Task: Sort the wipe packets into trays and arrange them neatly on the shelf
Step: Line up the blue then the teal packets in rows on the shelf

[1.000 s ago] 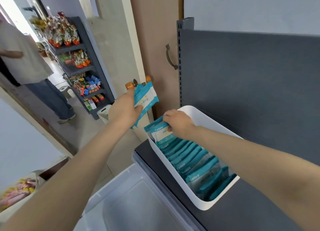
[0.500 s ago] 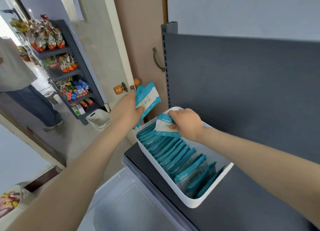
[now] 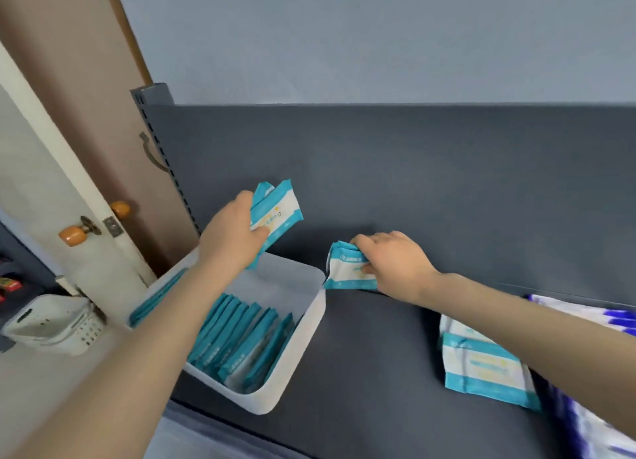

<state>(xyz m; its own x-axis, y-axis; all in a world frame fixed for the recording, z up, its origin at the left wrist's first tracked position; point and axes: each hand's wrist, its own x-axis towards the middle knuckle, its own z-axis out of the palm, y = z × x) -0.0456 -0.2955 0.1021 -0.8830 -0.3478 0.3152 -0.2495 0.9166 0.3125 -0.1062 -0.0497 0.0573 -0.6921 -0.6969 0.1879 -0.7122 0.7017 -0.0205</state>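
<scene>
Pale wall (image 3: 378,38), brown door (image 3: 69,80) with knobs.

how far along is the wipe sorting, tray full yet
Partway. Done: the white tray on the shelf holds a row of packets on edge, its far end bare. In hand: the left hand grips a small stack above the tray; the right hand pinches another bunch beside its far corner. Left: loose packets lying flat at the right.

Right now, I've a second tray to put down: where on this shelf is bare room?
Widest bare patch of shelf lies between the white tray and the flat loose packets. The tray's far end, beyond its standing packets, is bare too. Crowded: the right end, where loose packets meet a blue-patterned pack.
</scene>
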